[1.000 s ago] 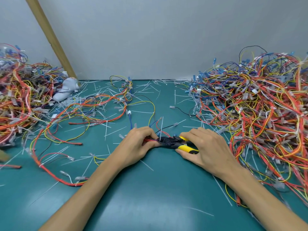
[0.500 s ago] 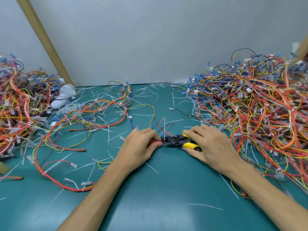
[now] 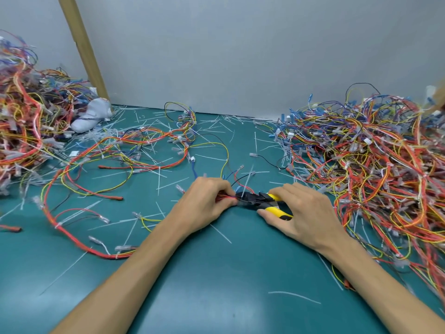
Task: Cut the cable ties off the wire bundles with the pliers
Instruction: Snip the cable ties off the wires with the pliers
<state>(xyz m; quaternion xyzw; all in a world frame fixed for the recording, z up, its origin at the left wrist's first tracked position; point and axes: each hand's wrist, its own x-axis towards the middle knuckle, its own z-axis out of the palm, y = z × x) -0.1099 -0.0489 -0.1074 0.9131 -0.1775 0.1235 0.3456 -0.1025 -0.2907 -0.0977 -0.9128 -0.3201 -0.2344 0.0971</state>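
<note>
My left hand (image 3: 204,203) pinches a thin bundle of red and orange wires (image 3: 222,197) low over the green table mat. My right hand (image 3: 303,213) grips the yellow-handled pliers (image 3: 262,201), whose dark jaws meet the bundle right at my left fingertips. The cable tie at the jaws is hidden by fingers and blur. The held bundle trails left in a long orange loop (image 3: 79,239) across the mat.
A big heap of tied wire bundles (image 3: 375,165) fills the right side; another heap (image 3: 26,121) lies at the far left. Cut white tie strips (image 3: 166,169) litter the green mat (image 3: 228,285). A white cloth lump (image 3: 92,116) and a slanted wooden post (image 3: 81,44) stand at the back left.
The view shifted a little; both hands stay together at the same spot, with the pliers still at the bundle. No clear change in either grip.
</note>
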